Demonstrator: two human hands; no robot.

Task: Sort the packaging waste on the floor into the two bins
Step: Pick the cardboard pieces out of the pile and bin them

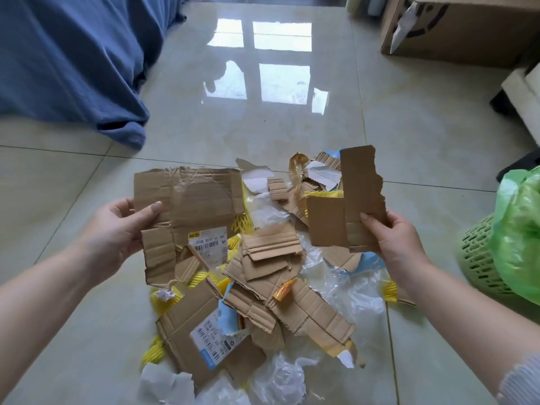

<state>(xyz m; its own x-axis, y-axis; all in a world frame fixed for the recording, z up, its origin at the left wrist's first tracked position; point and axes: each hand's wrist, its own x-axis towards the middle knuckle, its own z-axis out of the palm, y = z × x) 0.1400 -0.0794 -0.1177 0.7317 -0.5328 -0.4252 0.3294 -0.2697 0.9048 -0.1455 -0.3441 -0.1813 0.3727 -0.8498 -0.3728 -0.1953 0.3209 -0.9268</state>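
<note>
My left hand (117, 229) grips a large torn cardboard sheet (190, 197) with a white barcode label, held above the floor at centre left. My right hand (394, 241) grips a tall ragged cardboard strip (361, 185) together with a smaller cardboard piece (325, 220). Below and between them lies a heap of packaging waste (277, 290): cardboard scraps, clear plastic film (347, 290), yellow foam netting (163, 343) and white paper bits. A green perforated bin (479, 258) lined with a green plastic bag (517, 229) stands at the right edge.
A blue cloth (73, 59) drapes down to the floor at the upper left. A large cardboard box (458, 27) stands at the upper right, with white furniture (523, 97) below it. Glossy tiled floor (263, 127) stretches beyond the heap.
</note>
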